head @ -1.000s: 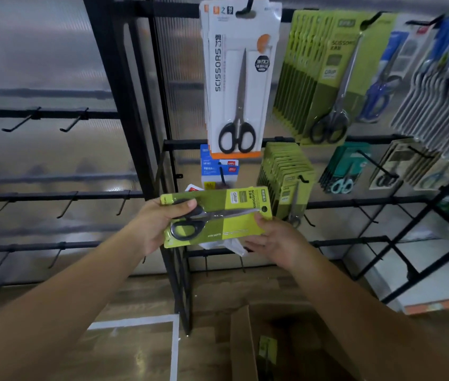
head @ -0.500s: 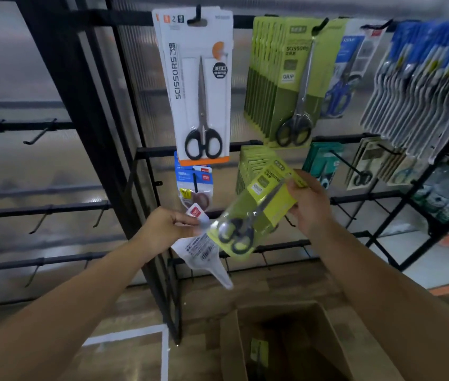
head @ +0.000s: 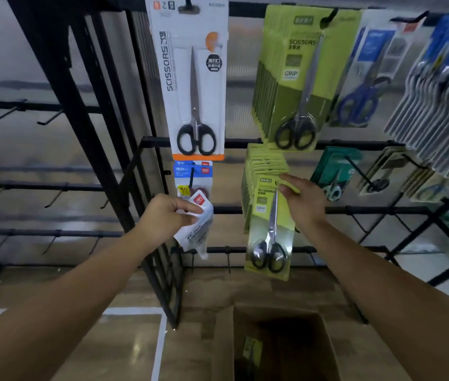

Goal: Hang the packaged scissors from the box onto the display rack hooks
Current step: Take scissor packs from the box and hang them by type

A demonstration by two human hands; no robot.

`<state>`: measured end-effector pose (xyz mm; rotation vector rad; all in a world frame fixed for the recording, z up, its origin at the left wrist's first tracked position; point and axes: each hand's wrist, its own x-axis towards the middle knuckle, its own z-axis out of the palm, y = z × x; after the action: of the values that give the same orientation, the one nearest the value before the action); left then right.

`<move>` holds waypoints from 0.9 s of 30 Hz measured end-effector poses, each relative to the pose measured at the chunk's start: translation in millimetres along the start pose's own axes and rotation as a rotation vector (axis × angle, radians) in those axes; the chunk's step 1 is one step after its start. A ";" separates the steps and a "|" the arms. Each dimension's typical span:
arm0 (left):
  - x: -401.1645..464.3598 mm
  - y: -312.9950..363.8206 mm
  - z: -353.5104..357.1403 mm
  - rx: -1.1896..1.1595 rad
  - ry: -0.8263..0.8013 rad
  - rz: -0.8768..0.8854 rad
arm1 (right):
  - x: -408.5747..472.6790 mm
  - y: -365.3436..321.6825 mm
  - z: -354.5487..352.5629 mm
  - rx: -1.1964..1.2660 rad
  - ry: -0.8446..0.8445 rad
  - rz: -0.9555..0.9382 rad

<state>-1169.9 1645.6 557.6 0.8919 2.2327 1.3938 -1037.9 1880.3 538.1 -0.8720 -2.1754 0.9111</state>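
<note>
Black display rack above wooden floor; cardboard box seemingly near-empty.

The scissors pack is green card under glossy clear plastic. The rack is matt black metal. The box is plain brown cardboard.

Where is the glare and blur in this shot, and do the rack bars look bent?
Head view: glare whitens the green scissors pack around the handles; far-right hanging packs are smeared; rack bars bow from the wide-angle lens.
</note>
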 end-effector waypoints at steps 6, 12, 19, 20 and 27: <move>-8.4 5.4 4.6 -0.080 0.038 -0.057 | -17.9 24.7 7.3 -0.123 -0.018 -0.122; -12.7 12.5 1.5 -0.117 0.064 -0.096 | -17.2 24.9 -3.8 0.108 -0.105 -0.136; -12.4 16.8 4.4 -0.074 0.086 -0.080 | 4.3 13.6 -4.2 0.235 -0.133 -0.054; -12.0 17.4 3.7 -0.063 0.092 -0.081 | 5.2 15.3 -4.2 0.227 -0.112 -0.050; -11.9 20.6 1.4 -0.066 0.109 -0.118 | 5.2 12.4 11.1 0.041 0.041 0.020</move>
<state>-1153.6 1644.9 575.0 0.6655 2.2643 1.4835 -1045.0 1886.9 523.7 -0.8869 -2.1095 0.9362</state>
